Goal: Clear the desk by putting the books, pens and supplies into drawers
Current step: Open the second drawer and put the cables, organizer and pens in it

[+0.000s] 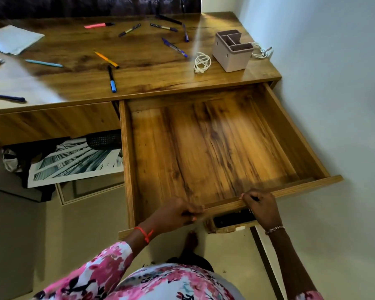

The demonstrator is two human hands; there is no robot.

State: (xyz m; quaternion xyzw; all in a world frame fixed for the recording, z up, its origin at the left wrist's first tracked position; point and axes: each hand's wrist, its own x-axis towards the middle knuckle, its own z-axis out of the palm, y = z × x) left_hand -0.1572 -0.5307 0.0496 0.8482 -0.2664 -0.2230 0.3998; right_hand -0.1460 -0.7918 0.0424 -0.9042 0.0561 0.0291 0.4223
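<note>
The right-hand wooden drawer [212, 148] is pulled far out of the desk [139, 68] and holds nothing. My left hand [175, 213] and my right hand [262, 207] both grip its front panel, fingers curled over the top edge. Several pens and markers lie scattered on the desktop: a blue-capped marker [112, 80], a yellow pencil [107, 59], a teal pen [44, 63], a pink highlighter [98, 25] and a blue pen [174, 47]. A coiled white cable [201, 62] lies beside a beige desk organiser [233, 51]. A white booklet [12, 38] sits at the far left.
The white wall [333, 105] runs close along the drawer's right side. The left drawer front [52, 122] is closed. Under the desk lie a printed picture [74, 163] and a dark basket [104, 140]. A second white cable [262, 50] lies behind the organiser.
</note>
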